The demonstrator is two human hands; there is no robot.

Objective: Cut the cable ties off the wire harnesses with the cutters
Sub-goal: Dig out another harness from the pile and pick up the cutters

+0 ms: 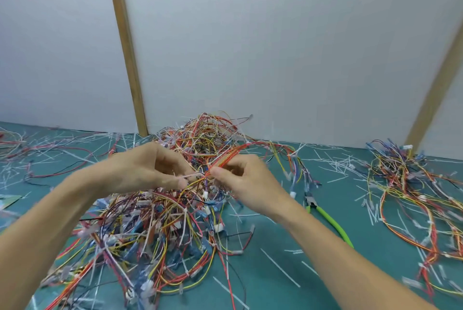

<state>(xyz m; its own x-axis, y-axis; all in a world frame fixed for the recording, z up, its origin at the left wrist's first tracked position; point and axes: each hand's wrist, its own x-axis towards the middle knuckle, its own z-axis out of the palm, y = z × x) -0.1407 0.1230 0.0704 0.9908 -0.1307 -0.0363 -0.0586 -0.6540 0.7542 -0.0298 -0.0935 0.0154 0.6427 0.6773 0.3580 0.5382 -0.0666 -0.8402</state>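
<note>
Cutters [325, 214] lie beside right hand [246, 182] (untouched).

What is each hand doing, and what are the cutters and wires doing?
Left hand: pinching wires.
Right hand: pinching the red wires.
Cutters: lying on the mat, not held.
Middle pile: tangled.
Right pile: lying apart.
Cut ties: scattered.
</note>
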